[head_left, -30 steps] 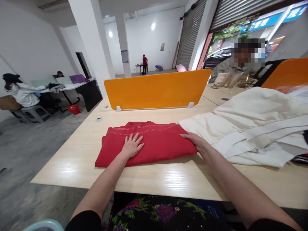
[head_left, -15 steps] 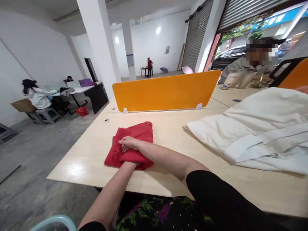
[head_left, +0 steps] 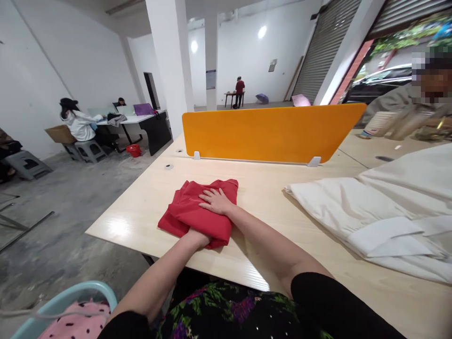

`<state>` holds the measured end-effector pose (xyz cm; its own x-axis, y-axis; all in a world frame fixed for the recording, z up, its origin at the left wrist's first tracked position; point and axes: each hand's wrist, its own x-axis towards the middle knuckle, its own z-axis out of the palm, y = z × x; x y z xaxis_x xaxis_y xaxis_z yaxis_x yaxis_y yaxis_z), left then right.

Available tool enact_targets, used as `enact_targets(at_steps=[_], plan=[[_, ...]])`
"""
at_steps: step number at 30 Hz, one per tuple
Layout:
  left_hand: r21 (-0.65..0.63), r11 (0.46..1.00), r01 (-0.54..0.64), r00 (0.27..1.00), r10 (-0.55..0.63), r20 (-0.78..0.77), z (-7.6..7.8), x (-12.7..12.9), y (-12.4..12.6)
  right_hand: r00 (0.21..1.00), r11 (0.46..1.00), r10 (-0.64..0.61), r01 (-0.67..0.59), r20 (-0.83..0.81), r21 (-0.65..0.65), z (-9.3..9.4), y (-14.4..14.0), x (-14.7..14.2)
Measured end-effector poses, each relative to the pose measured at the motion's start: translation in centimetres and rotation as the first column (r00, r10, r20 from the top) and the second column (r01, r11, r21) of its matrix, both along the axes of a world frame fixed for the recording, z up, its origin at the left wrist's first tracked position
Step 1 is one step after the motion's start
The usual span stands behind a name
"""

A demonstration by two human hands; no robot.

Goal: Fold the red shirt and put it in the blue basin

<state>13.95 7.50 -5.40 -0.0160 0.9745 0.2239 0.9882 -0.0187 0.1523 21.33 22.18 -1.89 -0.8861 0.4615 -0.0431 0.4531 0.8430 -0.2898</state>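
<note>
A folded red garment [head_left: 197, 202] with white stitching lies on the light wooden table [head_left: 141, 207]. My right hand [head_left: 216, 201] rests flat on its top, fingers spread, holding nothing. Tucked under the near fold of the cloth is my left hand [head_left: 198, 238]; only its wrist and back show, and the fingers are hidden inside the fabric. To the right, apart from both hands, lies a large cream-coloured cloth [head_left: 353, 207] with a wide band across it.
An orange divider [head_left: 271, 134] stands behind the garment. At lower left, a light-blue basin [head_left: 102, 287] holds pink spotted cloth. Across the table, a person [head_left: 391, 101] sits beside stacked paper cups [head_left: 379, 123]. Other people sit at a far desk [head_left: 130, 119].
My right hand has gone from curled fingers gripping the cloth to lying flat on it. The red flap is now folded over my left hand. The camera view has turned left.
</note>
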Motion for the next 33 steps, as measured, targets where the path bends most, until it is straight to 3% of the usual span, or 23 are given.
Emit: enact_targets(at_steps=[3,5,7,9,12,15,17,20,23,26,28,30,31,32,33], plan=[[-0.139,0.99,0.002,0.999,-0.008,-0.04,2.9,1.5,-4.5,1.0,0.999,-0.007,0.008,-0.016,0.048,-0.2,-0.3,-0.4],[-0.166,0.983,-0.074,0.997,0.067,-0.05,5.5,2.9,-7.1,0.999,0.997,-0.02,0.022,-0.029,0.069,-0.1,-0.5,-0.6],[-0.04,0.99,-0.137,0.991,0.136,-0.017,7.9,4.2,-8.3,0.999,0.996,-0.039,0.041,-0.034,0.085,-0.3,-0.8,-0.8],[0.133,0.982,-0.132,0.991,0.133,0.002,9.1,4.5,-7.7,0.998,0.993,-0.056,0.059,-0.027,0.104,-0.5,-1.2,-0.9],[0.231,0.951,-0.204,0.973,0.223,-0.06,7.8,2.1,-5.1,0.997,0.99,-0.075,0.074,0.004,0.123,-0.4,-2.0,-0.7],[0.094,0.902,-0.421,0.899,0.429,-0.089,4.2,-2.1,-3.4,0.999,0.992,-0.047,0.044,0.019,0.116,1.1,-2.2,-0.5],[0.023,0.9,-0.436,0.894,0.435,-0.109,2.2,-4.1,-3.4,1.0,0.995,0.0,0.0,0.002,0.103,2.4,-1.9,-0.7],[0.026,0.918,-0.396,0.91,0.396,-0.122,1.0,-5.1,-4.3,0.992,0.99,0.092,-0.082,-0.089,0.114,3.3,-0.7,-1.8],[0.052,0.934,-0.354,0.927,0.358,-0.111,0.9,-4.8,-4.8,0.979,0.981,0.18,-0.172,-0.097,0.089,2.2,0.4,-3.4],[0.068,0.941,-0.33,0.94,0.335,-0.072,0.5,-4.8,-5.3,0.982,0.983,0.181,-0.178,-0.058,0.051,0.8,0.6,-4.4],[0.142,0.905,-0.401,0.913,0.407,-0.02,0.0,-4.9,-5.9,0.989,0.99,0.129,-0.124,-0.076,0.069,0.6,0.2,-4.3],[0.194,0.808,-0.557,0.828,0.558,0.054,-0.2,-4.6,-6.9,0.993,0.994,0.026,-0.013,-0.118,0.11,1.1,-0.2,-3.2],[0.184,0.75,-0.635,0.771,0.63,0.092,-0.1,-4.2,-7.5,0.989,0.989,-0.055,0.073,-0.139,0.126,1.3,-0.3,-2.2],[0.142,0.736,-0.662,0.749,0.653,0.108,0.1,-3.6,-8.2,0.979,0.979,-0.134,0.155,-0.154,0.134,1.5,-0.1,-1.0],[0.084,0.745,-0.662,0.748,0.651,0.128,0.4,-2.8,-8.8,0.939,0.936,-0.304,0.326,-0.162,0.133,1.6,0.3,0.5]])
